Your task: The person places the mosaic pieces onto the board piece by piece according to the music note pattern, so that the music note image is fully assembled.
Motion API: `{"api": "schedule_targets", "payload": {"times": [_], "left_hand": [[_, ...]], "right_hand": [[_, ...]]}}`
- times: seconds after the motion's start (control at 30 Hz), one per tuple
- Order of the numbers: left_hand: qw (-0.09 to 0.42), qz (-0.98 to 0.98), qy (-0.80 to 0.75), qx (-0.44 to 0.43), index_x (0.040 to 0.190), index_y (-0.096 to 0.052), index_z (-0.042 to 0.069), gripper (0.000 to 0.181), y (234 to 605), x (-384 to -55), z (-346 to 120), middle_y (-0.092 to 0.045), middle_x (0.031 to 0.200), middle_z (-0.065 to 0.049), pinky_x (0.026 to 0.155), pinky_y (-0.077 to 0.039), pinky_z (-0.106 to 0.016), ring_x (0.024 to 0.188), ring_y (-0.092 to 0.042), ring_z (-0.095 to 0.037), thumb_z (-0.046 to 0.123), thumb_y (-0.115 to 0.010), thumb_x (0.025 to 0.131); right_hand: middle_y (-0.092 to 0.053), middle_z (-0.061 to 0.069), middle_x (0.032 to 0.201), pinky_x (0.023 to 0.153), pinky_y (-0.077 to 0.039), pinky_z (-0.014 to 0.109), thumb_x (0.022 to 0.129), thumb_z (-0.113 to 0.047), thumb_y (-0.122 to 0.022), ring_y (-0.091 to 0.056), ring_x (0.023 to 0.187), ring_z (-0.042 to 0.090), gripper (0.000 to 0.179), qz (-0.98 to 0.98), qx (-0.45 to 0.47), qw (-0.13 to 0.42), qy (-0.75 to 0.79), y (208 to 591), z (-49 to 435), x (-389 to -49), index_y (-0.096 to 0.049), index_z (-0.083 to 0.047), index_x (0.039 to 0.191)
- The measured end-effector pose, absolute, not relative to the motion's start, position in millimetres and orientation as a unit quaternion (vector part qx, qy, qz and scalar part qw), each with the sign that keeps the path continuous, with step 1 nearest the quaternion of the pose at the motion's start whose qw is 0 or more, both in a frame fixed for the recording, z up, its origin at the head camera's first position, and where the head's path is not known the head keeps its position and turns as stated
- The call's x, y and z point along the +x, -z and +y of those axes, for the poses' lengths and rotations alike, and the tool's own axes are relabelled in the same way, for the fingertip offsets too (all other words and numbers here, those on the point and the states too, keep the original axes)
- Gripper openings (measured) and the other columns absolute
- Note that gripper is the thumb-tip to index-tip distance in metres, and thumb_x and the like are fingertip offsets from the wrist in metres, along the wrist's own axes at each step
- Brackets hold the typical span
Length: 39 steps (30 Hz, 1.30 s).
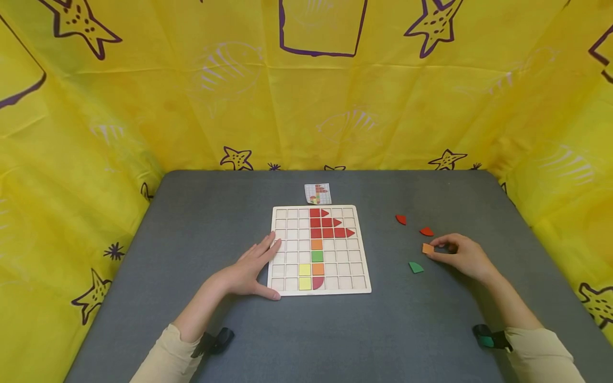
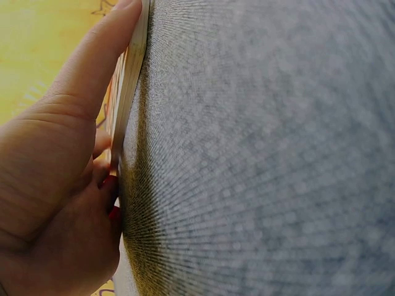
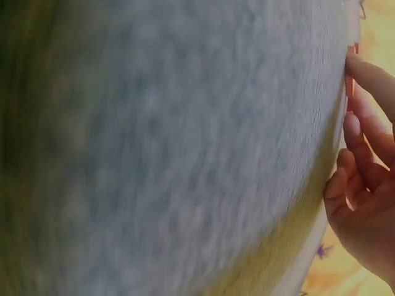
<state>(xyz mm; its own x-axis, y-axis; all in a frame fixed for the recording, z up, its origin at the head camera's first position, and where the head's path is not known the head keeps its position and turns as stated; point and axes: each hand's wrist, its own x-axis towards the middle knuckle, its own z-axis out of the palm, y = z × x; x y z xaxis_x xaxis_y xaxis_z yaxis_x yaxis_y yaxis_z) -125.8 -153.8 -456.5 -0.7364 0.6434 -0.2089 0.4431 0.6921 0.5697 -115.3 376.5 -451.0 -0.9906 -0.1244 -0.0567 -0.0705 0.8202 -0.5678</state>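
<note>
A square wooden grid board (image 1: 344, 256) lies flat on the table. Red tiles with pointed ends form three rows at its top; orange, green and yellow squares and a dark red rounded piece sit below. My left hand (image 1: 246, 272) rests at the board's left edge, fingers spread on the rim and thumb at the near corner. The left wrist view shows that thumb along the board's side (image 2: 131, 80). To the right of the board, my right hand (image 1: 463, 258) pinches an orange square tile (image 1: 428, 249) between thumb and fingertips, at or just above the table.
Loose pieces lie near the right hand: a red quarter-round (image 1: 401, 219), another red one (image 1: 426, 232) and a green one (image 1: 416, 267). A small pattern card (image 1: 324, 194) sits behind the board. Yellow printed cloth (image 1: 306, 117) surrounds the grey table (image 1: 215, 202).
</note>
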Motion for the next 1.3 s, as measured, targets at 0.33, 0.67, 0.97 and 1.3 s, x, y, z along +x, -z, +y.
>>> {"api": "schedule_targets", "payload": {"times": [0.33, 0.67, 0.97, 1.3], "left_hand": [[0.205, 0.899, -0.246, 0.300, 0.156, -0.014, 0.005, 0.119, 455.4, -125.1, -153.8, 0.000, 0.163, -0.016, 0.115, -0.011, -0.055, 0.148, -0.006, -0.035, 0.056, -0.081, 0.071], [0.204, 0.900, -0.244, 0.299, 0.156, -0.012, 0.005, 0.121, 455.9, -124.6, -154.3, 0.001, 0.163, -0.015, 0.115, -0.010, -0.055, 0.148, -0.005, -0.035, 0.057, -0.080, 0.071], [0.202, 0.899, -0.248, 0.300, 0.156, -0.014, 0.005, 0.120, 456.6, -124.7, -154.4, 0.000, 0.163, -0.016, 0.115, -0.010, -0.055, 0.148, -0.006, -0.034, 0.057, -0.081, 0.071], [0.206, 0.901, -0.243, 0.295, 0.156, -0.012, 0.005, 0.121, 454.0, -125.1, -153.4, 0.001, 0.163, -0.015, 0.116, -0.010, -0.055, 0.148, -0.005, -0.034, 0.057, -0.081, 0.071]], "right_hand": [[-0.065, 0.003, 0.102, 0.078, -0.045, 0.026, 0.084, -0.037, -0.077, -0.059, 0.091, 0.017, 0.031, 0.928, -0.064, 0.035, 0.366, 452.0, 324.3, -118.0, -0.071, -0.015, 0.106], [-0.064, 0.002, 0.085, 0.058, -0.042, 0.026, 0.078, -0.031, -0.083, -0.055, 0.074, 0.018, 0.029, 0.874, -0.089, 0.068, 0.473, 449.1, 254.4, -118.8, -0.073, -0.016, 0.100], [-0.064, -0.001, 0.079, 0.060, -0.042, 0.024, 0.077, -0.029, -0.085, -0.054, 0.071, 0.020, 0.027, 0.850, -0.130, 0.116, 0.498, 449.4, 194.9, -115.9, -0.072, -0.017, 0.097], [-0.066, -0.008, 0.079, 0.067, -0.046, 0.026, 0.073, -0.034, -0.087, -0.059, 0.076, 0.014, 0.025, 0.848, -0.186, 0.122, 0.481, 453.7, 143.6, -116.6, -0.072, -0.023, 0.090]]}}
